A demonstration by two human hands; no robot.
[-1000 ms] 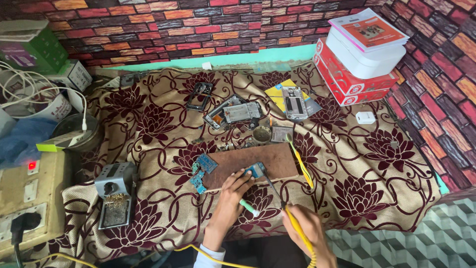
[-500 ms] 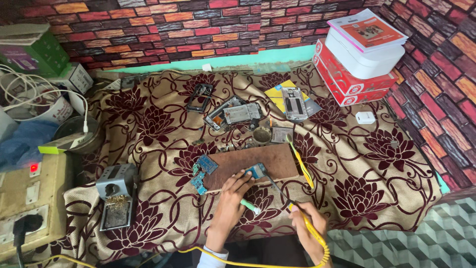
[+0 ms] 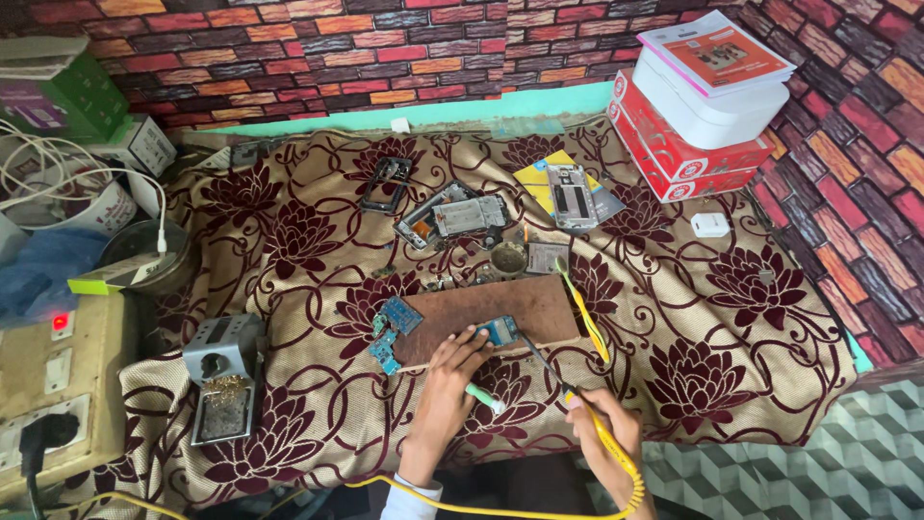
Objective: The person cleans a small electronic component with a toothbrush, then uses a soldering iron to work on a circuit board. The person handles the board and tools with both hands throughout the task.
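Observation:
My right hand (image 3: 604, 429) grips a soldering iron (image 3: 575, 398) with a yellow handle and coiled yellow cord. Its thin tip reaches up-left to a small blue circuit board (image 3: 500, 331) on a brown work board (image 3: 491, 306). My left hand (image 3: 450, 380) rests on the brown board's near edge, fingertips against the blue board, with a light green tool (image 3: 483, 397) sticking out from under the palm. More blue circuit boards (image 3: 393, 327) lie just left of the brown board.
Opened phone bodies (image 3: 452, 214) and a frame (image 3: 386, 183) lie farther back on the flowered cloth (image 3: 722, 318). A soldering iron stand (image 3: 223, 380) stands at the left, a power strip (image 3: 43, 385) beyond it. Red and white boxes (image 3: 693, 116) are stacked back right.
My right hand with the soldering iron has shifted slightly up, its tip now at the blue board. The left hand has stayed on the board.

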